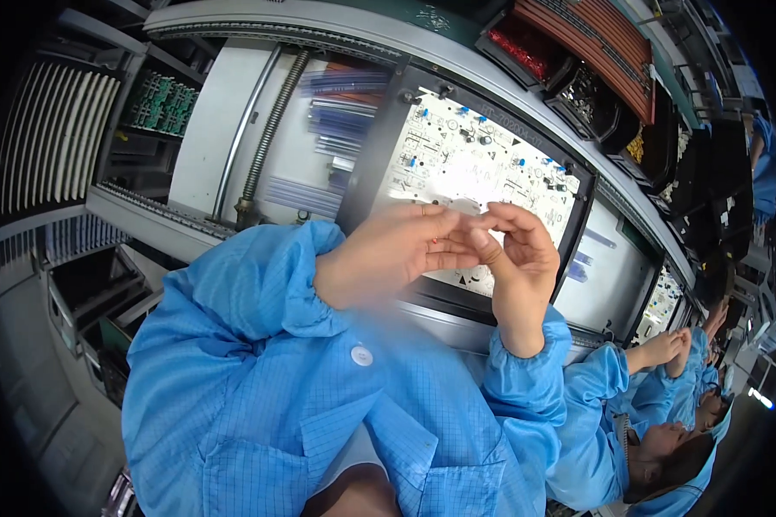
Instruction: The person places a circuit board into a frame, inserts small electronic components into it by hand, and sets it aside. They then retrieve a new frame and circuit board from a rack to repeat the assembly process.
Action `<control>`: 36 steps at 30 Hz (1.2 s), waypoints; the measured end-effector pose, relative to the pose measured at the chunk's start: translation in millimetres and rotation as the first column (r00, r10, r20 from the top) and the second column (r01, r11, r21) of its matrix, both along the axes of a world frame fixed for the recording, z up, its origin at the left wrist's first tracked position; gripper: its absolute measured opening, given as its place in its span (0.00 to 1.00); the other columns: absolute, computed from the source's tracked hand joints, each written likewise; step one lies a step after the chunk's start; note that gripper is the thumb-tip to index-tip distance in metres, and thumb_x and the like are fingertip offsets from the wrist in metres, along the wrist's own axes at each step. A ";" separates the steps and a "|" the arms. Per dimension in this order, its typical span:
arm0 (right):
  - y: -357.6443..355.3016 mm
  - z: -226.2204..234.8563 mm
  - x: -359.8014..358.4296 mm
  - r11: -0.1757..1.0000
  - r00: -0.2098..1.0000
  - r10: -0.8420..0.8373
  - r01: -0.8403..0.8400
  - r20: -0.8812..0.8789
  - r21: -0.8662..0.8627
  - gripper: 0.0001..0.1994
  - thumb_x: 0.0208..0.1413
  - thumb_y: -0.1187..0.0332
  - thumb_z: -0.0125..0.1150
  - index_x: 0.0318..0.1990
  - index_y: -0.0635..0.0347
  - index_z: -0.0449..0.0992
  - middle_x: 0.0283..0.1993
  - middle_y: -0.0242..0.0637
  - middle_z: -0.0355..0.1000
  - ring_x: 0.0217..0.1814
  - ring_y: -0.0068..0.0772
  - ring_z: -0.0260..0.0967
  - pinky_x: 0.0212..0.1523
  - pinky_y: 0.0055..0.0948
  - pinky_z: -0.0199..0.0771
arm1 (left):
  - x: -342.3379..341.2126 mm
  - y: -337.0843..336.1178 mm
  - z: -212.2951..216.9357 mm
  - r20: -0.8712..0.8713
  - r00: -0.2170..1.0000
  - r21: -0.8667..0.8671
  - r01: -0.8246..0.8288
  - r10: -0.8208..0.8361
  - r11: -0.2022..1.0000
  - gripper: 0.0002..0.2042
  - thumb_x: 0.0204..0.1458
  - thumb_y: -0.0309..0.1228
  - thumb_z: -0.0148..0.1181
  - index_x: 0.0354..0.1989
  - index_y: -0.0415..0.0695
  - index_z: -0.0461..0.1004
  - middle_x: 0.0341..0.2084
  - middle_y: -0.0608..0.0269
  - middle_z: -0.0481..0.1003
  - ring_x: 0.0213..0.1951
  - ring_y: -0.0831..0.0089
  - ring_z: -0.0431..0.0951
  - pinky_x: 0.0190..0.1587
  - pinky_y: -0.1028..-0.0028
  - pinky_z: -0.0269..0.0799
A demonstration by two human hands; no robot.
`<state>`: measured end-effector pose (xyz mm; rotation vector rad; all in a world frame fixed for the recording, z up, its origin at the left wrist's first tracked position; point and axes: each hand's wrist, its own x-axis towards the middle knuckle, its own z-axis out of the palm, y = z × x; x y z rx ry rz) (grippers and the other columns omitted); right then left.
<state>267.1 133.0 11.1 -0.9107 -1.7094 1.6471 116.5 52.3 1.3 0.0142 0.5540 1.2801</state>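
My left hand (397, 250) and my right hand (524, 269) meet at the fingertips above a white circuit board (526, 188). The left fingers are bent together, with a tiny red bit (435, 241) showing among them. On the right, thumb and fingers pinch close to the left fingertips; whatever they hold is too small to make out. Small blue and black components stand on the board, which lies in a dark frame (366, 177). Glare whitens the board's middle, and my hands cover its near left part.
The frame rests on a rail conveyor (319, 30). Beyond it stand bins of small parts, one with red pieces (516, 53). A threaded rod (267, 138) lies left, near a rack of green boards (159, 102). At right, co-workers in blue (599, 379) work alongside.
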 end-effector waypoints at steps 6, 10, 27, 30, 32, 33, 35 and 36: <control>-5.6 -11.7 21.1 0.838 0.947 -0.164 -0.015 -0.278 -0.546 0.15 0.50 0.82 0.61 0.46 0.64 0.71 0.40 0.39 0.77 0.37 0.27 0.74 0.42 0.27 0.73 | 10.1 -4.9 -2.1 -0.539 0.839 0.111 0.155 -0.071 0.982 0.10 0.59 0.30 0.52 0.40 0.35 0.74 0.30 0.65 0.76 0.30 0.82 0.72 0.34 0.81 0.69; -8.8 -17.5 26.7 0.829 0.931 -0.181 -0.029 -0.318 -0.558 0.15 0.50 0.83 0.61 0.46 0.64 0.71 0.40 0.41 0.77 0.38 0.29 0.74 0.44 0.28 0.74 | 15.9 -6.2 0.6 -0.626 0.779 0.091 0.131 -0.045 0.987 0.08 0.55 0.28 0.58 0.37 0.34 0.74 0.29 0.63 0.77 0.30 0.83 0.73 0.34 0.82 0.70; -9.0 -5.9 27.1 0.879 0.982 -0.010 -0.082 -0.189 -0.469 0.09 0.58 0.71 0.56 0.42 0.68 0.74 0.38 0.35 0.74 0.38 0.23 0.69 0.47 0.24 0.67 | 20.1 -3.4 -1.1 -0.598 0.798 0.075 0.152 -0.077 0.986 0.06 0.57 0.30 0.55 0.33 0.40 0.74 0.25 0.73 0.72 0.26 0.89 0.64 0.29 0.85 0.61; -8.2 -5.7 26.5 0.871 0.984 0.007 -0.092 -0.175 -0.483 0.07 0.58 0.71 0.56 0.38 0.67 0.74 0.46 0.41 0.71 0.43 0.25 0.68 0.49 0.26 0.68 | 19.7 -4.3 -2.4 -0.608 0.787 0.054 0.166 -0.100 0.985 0.07 0.58 0.30 0.55 0.33 0.40 0.74 0.25 0.72 0.73 0.26 0.89 0.65 0.30 0.85 0.62; -9.0 -9.8 26.7 0.870 0.984 -0.001 -0.087 -0.179 -0.486 0.07 0.59 0.71 0.56 0.38 0.67 0.74 0.45 0.41 0.71 0.42 0.25 0.68 0.49 0.26 0.68 | 21.9 -5.2 -5.2 -0.639 0.766 0.064 0.147 -0.072 0.987 0.06 0.58 0.30 0.55 0.34 0.39 0.74 0.25 0.72 0.72 0.26 0.90 0.65 0.29 0.85 0.61; -9.4 -11.8 26.9 0.868 0.983 -0.008 -0.083 -0.182 -0.489 0.07 0.59 0.70 0.56 0.39 0.67 0.73 0.45 0.40 0.71 0.42 0.25 0.68 0.49 0.26 0.68 | 22.8 -5.7 -6.5 -0.639 0.766 0.063 0.147 -0.073 0.987 0.06 0.58 0.30 0.55 0.34 0.39 0.74 0.25 0.72 0.72 0.26 0.90 0.65 0.29 0.85 0.61; -10.7 -13.2 26.8 0.871 0.988 -0.020 -0.058 -0.152 -0.489 0.07 0.59 0.70 0.56 0.39 0.67 0.73 0.44 0.40 0.72 0.42 0.24 0.68 0.49 0.26 0.69 | 24.4 -6.8 -8.2 -0.717 0.695 0.066 0.140 -0.050 0.988 0.06 0.57 0.29 0.56 0.35 0.38 0.74 0.25 0.73 0.72 0.26 0.91 0.64 0.29 0.85 0.62; -11.3 -13.9 26.9 0.873 0.992 -0.033 -0.031 -0.122 -0.487 0.08 0.59 0.70 0.55 0.39 0.67 0.74 0.44 0.39 0.72 0.41 0.24 0.69 0.48 0.26 0.69 | 25.2 -6.8 -7.4 -0.717 0.695 0.065 0.142 -0.053 0.988 0.06 0.57 0.29 0.56 0.35 0.38 0.74 0.25 0.73 0.72 0.26 0.91 0.64 0.29 0.85 0.62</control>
